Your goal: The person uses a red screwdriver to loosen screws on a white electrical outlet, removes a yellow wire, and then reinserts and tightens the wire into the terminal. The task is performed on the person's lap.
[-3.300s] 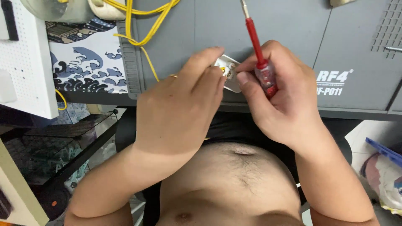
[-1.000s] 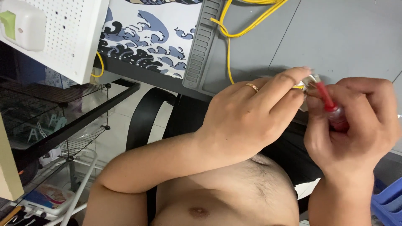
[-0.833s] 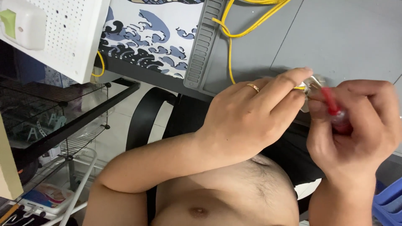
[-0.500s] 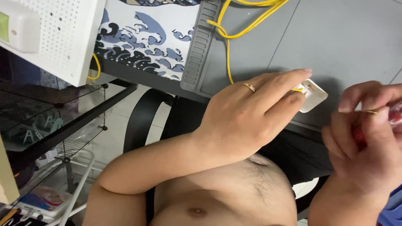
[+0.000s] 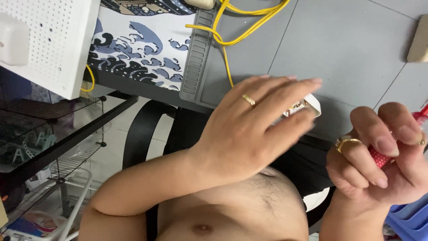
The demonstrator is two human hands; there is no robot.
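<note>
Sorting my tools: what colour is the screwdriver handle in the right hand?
Red, seen in the head view: the screwdriver handle sits in the right hand.

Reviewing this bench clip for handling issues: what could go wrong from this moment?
1. The left hand pinches the small white part only at its fingertips, at the edge of the grey mat; it could slip and fall off the desk.
2. The right hand grips the red screwdriver at the frame edge; its tip is out of view, so a jab is possible.
3. The yellow cable lies close to the fingers and could snag.
</note>
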